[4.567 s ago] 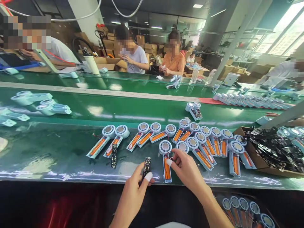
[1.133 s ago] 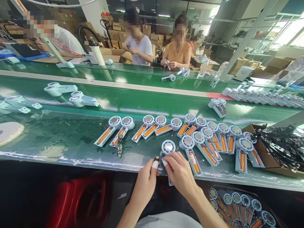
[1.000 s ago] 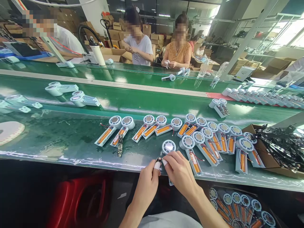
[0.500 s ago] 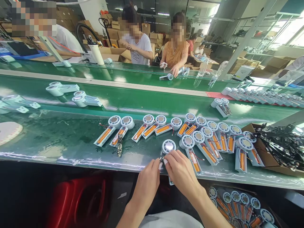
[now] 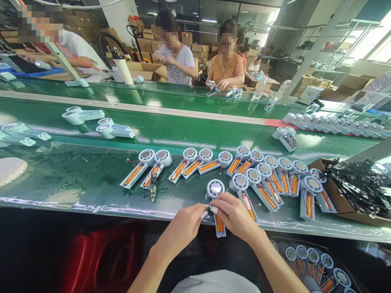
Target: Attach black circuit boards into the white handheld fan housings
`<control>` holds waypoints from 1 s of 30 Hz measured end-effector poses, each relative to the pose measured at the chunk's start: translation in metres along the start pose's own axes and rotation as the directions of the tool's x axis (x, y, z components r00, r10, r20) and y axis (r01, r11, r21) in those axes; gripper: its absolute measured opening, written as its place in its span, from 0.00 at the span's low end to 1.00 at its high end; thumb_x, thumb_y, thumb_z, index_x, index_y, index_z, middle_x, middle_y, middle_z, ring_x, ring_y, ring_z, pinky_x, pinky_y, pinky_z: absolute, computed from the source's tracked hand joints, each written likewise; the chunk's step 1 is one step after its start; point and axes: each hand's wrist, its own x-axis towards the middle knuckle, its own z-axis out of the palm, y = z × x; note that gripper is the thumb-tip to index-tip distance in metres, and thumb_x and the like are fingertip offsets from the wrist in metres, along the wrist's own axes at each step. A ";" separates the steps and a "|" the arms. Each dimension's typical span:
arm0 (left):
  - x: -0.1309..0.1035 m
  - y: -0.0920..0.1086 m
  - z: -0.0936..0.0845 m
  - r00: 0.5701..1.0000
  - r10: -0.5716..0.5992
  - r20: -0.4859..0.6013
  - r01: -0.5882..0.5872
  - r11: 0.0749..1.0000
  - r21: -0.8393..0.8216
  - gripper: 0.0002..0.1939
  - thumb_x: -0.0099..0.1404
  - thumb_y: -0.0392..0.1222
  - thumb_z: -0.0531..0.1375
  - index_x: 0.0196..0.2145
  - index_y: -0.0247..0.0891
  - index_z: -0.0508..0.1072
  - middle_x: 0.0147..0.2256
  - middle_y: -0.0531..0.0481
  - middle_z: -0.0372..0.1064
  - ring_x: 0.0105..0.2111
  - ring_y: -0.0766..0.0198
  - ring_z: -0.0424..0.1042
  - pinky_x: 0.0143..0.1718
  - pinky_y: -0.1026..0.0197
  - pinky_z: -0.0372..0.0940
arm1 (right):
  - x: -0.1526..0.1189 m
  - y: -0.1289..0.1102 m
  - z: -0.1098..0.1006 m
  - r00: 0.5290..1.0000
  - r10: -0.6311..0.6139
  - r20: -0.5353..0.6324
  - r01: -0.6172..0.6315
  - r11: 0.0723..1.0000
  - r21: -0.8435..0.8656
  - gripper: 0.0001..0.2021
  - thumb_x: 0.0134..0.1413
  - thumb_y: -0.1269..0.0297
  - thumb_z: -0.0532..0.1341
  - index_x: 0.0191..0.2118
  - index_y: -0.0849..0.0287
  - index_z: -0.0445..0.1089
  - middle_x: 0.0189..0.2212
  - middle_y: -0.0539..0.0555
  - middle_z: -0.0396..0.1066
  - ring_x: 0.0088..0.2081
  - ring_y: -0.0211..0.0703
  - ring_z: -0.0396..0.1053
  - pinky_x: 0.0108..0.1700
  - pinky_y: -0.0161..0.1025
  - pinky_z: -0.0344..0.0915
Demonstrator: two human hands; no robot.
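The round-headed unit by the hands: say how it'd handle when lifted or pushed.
The round head looks bulkier than the handle, so it may feel head-heavy. The orange insert lies in an open channel and could shift if tilted. The handle's end appears to overhang the table, so a push might tip it.

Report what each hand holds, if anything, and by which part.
The left hand pinches a small dark piece; most of it is hidden, so which part cannot be told. The right hand is right up against it, its own grip unclear.
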 end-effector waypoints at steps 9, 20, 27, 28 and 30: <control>-0.008 -0.006 0.016 0.971 -0.117 -0.209 0.095 0.989 -0.114 0.19 0.72 0.39 0.46 0.51 0.41 0.74 0.42 0.42 0.79 0.42 0.52 0.78 0.44 0.54 0.70 | -0.013 -0.011 -0.027 0.948 0.299 -0.104 -0.297 0.954 0.034 0.15 0.65 0.63 0.60 0.55 0.51 0.68 0.47 0.57 0.74 0.39 0.46 0.74 0.36 0.39 0.74; -0.016 0.000 0.017 0.946 -0.247 -0.210 0.189 0.946 -0.262 0.19 0.74 0.47 0.46 0.46 0.41 0.75 0.34 0.45 0.78 0.33 0.54 0.77 0.40 0.56 0.70 | -0.020 -0.025 0.005 0.927 0.372 -0.044 -0.359 0.916 0.180 0.11 0.67 0.66 0.56 0.41 0.55 0.77 0.34 0.54 0.80 0.34 0.45 0.77 0.36 0.38 0.72; -0.020 0.004 0.017 0.948 -0.260 -0.182 0.199 0.934 -0.297 0.19 0.73 0.47 0.47 0.46 0.41 0.76 0.33 0.45 0.78 0.30 0.54 0.75 0.39 0.56 0.69 | 0.004 -0.021 0.004 0.794 0.571 -0.208 -0.426 0.768 0.479 0.09 0.62 0.58 0.62 0.42 0.55 0.77 0.34 0.54 0.80 0.37 0.47 0.78 0.40 0.41 0.75; -0.020 0.004 0.017 0.948 -0.258 -0.185 0.193 0.932 -0.306 0.18 0.72 0.46 0.48 0.45 0.41 0.76 0.33 0.45 0.77 0.30 0.54 0.75 0.38 0.57 0.68 | 0.007 -0.023 0.007 0.804 0.566 -0.181 -0.406 0.745 0.529 0.09 0.61 0.59 0.62 0.43 0.55 0.76 0.35 0.54 0.80 0.38 0.47 0.79 0.41 0.41 0.75; -0.020 0.003 0.017 0.942 -0.274 -0.195 0.200 0.922 -0.331 0.17 0.72 0.46 0.48 0.45 0.41 0.76 0.32 0.46 0.77 0.29 0.55 0.75 0.36 0.58 0.67 | 0.012 -0.026 0.015 0.825 0.549 -0.133 -0.378 0.711 0.593 0.08 0.59 0.61 0.64 0.42 0.56 0.75 0.34 0.54 0.80 0.37 0.46 0.78 0.40 0.39 0.75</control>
